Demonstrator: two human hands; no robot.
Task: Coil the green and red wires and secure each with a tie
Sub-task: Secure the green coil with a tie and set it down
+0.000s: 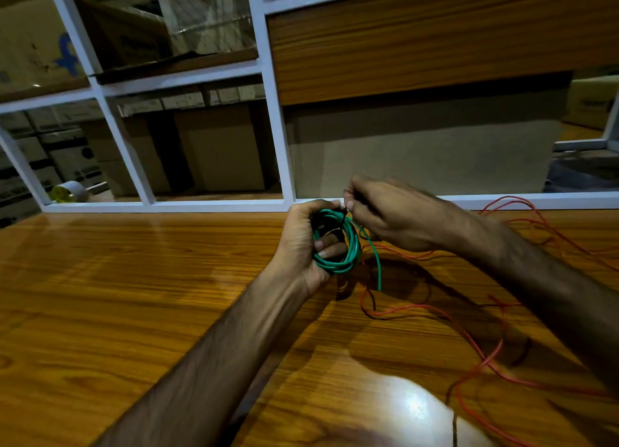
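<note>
Currently L grip [306,245] closed round green wire coil [338,245], held above surface [134,296] centre. R grip [378,212] pinches dark tie [343,217] at coil's 12 o'clock. Red wire [482,352] loose, 4 o'clock of coil.

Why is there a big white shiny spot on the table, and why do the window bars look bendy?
Head view: the white patch on the wooden table is glare from a light bouncing off its glossy top. The white window frame looks slanted and curved because the wide-angle lens bends lines. The room is dim, so the hands cast dark shadows by the green wire coil.
</note>
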